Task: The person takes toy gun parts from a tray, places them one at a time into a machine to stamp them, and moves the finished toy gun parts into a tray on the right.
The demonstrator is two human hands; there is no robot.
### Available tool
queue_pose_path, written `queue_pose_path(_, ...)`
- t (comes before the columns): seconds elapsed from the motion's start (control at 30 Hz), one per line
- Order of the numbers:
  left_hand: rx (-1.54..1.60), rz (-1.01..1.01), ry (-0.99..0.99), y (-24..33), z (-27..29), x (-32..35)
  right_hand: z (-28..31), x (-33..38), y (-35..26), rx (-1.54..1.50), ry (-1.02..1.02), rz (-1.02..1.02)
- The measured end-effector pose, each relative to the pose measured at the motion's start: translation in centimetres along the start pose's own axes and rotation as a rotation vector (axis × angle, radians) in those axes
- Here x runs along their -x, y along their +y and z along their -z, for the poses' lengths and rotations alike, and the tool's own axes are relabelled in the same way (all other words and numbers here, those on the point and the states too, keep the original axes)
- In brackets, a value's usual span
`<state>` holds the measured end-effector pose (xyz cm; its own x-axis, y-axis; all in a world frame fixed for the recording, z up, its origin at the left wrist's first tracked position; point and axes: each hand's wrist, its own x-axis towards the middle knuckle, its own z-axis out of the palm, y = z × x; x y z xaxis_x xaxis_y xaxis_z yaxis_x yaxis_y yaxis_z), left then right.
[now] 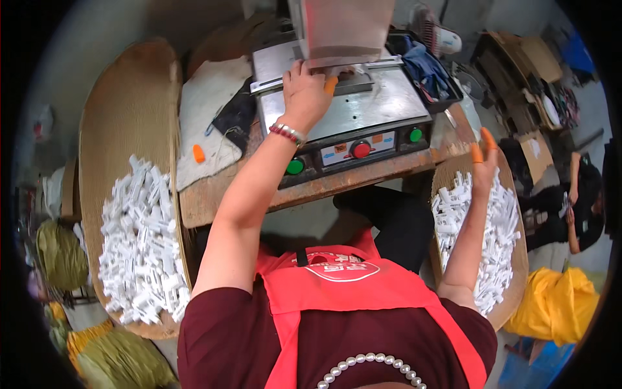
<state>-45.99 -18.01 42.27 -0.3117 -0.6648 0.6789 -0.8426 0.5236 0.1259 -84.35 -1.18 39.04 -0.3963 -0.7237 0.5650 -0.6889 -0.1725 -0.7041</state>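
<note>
My left hand (308, 94) reaches onto the metal top of a bench press machine (389, 97), beside the fixture (353, 83) under the raised press head (346, 32). Its fingers look spread, the thumb in an orange finger cot; the fingertips near the head are partly hidden. Something small and whitish lies at the fixture, too unclear to name. My right hand (484, 162) hangs in the air above the far end of the right basket, fingers apart, with orange cots and nothing visible in it. White plastic parts (476, 227) fill much of that basket.
At the left stands a long woven basket (123, 97) with a heap of white plastic parts (142, 246). Cloth (210, 117) and an orange finger cot (199, 153) lie on the wooden table (220, 201). Behind right is a black bin (447, 97). Another person (573, 207) works at far right.
</note>
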Motion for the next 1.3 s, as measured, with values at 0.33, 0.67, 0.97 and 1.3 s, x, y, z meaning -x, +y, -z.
queue_pose_path(0.33, 0.209, -0.044, -0.243, -3.5, 7.3, 12.9, -10.2, 0.9, 6.3, -0.128, -0.414, -0.199)
queue_pose_path(0.67, -0.297, 1.174, -0.523, -34.8, 17.2, 34.1, -10.0, 1.6, 3.6, -0.337, -0.348, -0.347)
queue_pose_path(0.97, 0.132, 0.951, 0.188, -30.1, 21.2, 29.2, -13.3, -1.0, -5.0, 0.200, -0.185, 0.269)
queue_pose_path(1.3, 0.326, 0.359, 0.067, -6.7, 6.8, 9.6, -24.9, -8.9, -7.6, -0.427, -0.342, 0.378)
